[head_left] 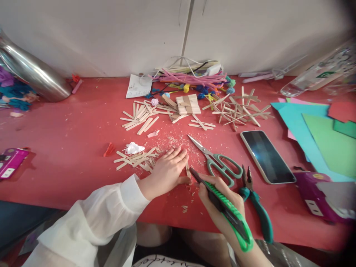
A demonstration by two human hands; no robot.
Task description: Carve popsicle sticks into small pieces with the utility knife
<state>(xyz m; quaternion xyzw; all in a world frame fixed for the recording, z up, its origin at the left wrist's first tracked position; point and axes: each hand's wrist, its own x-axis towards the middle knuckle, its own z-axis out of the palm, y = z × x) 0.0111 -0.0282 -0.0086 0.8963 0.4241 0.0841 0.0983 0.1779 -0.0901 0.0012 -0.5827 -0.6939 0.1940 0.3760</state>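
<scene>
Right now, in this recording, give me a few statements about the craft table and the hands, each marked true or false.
1. The right hand holds a green and black utility knife. True.
2. The left hand grips the scissors. False: it presses flat on the red table, over a small stick piece; the scissors lie untouched beside the hands.
3. A phone lies face up, right of the scissors. True.
4. The teal-handled pliers sit by the far wall. False: they lie at the near edge, beside the right hand.
5. Wood shavings are scattered in front of the left hand. True.
</scene>
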